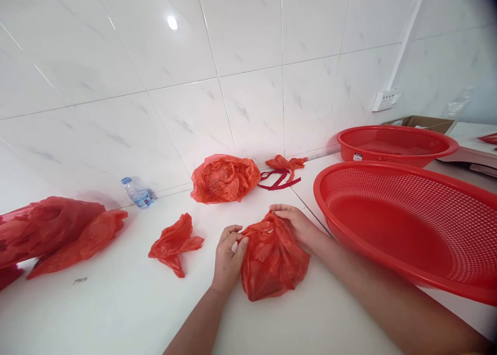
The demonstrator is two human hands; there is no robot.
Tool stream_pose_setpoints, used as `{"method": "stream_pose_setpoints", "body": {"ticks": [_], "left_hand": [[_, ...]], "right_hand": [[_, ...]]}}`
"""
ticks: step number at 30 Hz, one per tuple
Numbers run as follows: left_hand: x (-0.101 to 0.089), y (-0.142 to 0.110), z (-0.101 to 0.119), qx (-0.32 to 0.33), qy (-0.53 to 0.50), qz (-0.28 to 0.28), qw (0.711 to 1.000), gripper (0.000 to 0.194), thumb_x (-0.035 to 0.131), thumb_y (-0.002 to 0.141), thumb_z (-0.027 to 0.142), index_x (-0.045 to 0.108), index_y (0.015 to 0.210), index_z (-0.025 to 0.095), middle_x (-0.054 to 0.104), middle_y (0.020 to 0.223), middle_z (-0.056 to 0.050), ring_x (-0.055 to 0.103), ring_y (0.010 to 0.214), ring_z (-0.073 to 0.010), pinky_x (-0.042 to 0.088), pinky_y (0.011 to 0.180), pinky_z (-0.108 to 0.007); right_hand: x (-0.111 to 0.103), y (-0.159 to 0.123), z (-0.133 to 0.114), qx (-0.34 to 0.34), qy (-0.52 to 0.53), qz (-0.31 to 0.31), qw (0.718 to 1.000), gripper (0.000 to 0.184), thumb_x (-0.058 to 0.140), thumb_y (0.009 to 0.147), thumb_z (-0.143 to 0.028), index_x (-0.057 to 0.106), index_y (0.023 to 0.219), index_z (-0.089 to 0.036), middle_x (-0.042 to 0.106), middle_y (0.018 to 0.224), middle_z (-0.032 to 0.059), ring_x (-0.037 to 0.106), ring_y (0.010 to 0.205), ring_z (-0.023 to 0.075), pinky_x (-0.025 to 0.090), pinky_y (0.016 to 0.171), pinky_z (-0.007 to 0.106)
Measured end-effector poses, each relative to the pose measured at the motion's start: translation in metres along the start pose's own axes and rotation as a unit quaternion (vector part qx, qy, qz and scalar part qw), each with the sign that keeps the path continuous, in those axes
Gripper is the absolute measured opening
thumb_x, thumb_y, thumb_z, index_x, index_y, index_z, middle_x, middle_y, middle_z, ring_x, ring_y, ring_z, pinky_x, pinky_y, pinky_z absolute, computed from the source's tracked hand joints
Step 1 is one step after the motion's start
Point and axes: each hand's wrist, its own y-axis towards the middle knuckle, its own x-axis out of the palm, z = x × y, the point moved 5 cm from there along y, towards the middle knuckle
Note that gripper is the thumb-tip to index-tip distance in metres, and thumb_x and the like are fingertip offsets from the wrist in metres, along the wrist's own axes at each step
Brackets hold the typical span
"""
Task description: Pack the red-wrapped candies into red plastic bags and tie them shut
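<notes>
A crumpled red plastic bag [272,262] lies on the white counter [124,308] in front of me, bulging as if something is inside. My left hand [228,256] pinches the bag's upper left edge with curled fingers. My right hand [297,224] grips the bag's top right edge, fingers closed over the plastic. What the bag contains is hidden.
A small empty red bag [174,242] lies left of my hands, a fuller one [224,179] by the tiled wall, with a red scrap and strips [283,169] beside it. More red bags [58,233] sit far left. A water bottle [137,193] lies at the wall. Two red perforated baskets [411,225] [396,144] stand right.
</notes>
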Motion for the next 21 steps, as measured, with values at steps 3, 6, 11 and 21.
{"method": "stream_pose_setpoints", "body": {"ticks": [3,6,11,21], "left_hand": [[-0.011,-0.001,0.005,0.07,0.039,0.062,0.995,0.021,0.052,0.085,0.023,0.049,0.065,0.019,0.055,0.1,-0.006,0.053,0.1,-0.0185,0.042,0.083,-0.032],[-0.016,-0.003,0.01,0.115,0.056,0.089,0.988,0.029,0.051,0.085,0.019,0.04,0.059,0.018,0.056,0.088,-0.004,0.054,0.088,-0.0163,0.042,0.072,-0.029],[-0.014,-0.007,0.017,0.134,0.043,0.082,0.987,0.03,0.048,0.087,0.016,0.038,0.058,0.018,0.054,0.08,-0.002,0.052,0.076,-0.0137,0.041,0.064,-0.027],[-0.015,-0.007,0.014,0.093,0.038,0.092,0.991,0.029,0.047,0.088,0.02,0.04,0.059,0.019,0.055,0.085,-0.003,0.054,0.086,-0.0158,0.043,0.07,-0.028]], "right_hand": [[-0.016,0.006,-0.009,-0.086,-0.28,0.109,0.95,0.016,0.05,0.069,-0.015,0.062,0.079,-0.018,0.065,0.075,0.0019,0.06,0.066,0.0145,0.048,0.068,0.03],[-0.027,0.01,-0.016,-0.153,-0.402,0.177,0.885,0.021,0.044,0.072,-0.011,0.064,0.077,-0.018,0.064,0.087,0.0037,0.059,0.08,0.015,0.045,0.078,0.03],[-0.043,0.012,-0.022,-0.179,-0.45,0.238,0.841,0.025,0.041,0.076,-0.009,0.063,0.081,-0.018,0.062,0.094,0.0052,0.057,0.089,0.0167,0.043,0.083,0.031],[-0.056,0.015,-0.021,-0.168,-0.484,0.263,0.817,0.024,0.044,0.076,-0.015,0.06,0.094,-0.019,0.062,0.096,0.0045,0.058,0.089,0.0177,0.045,0.079,0.03]]}}
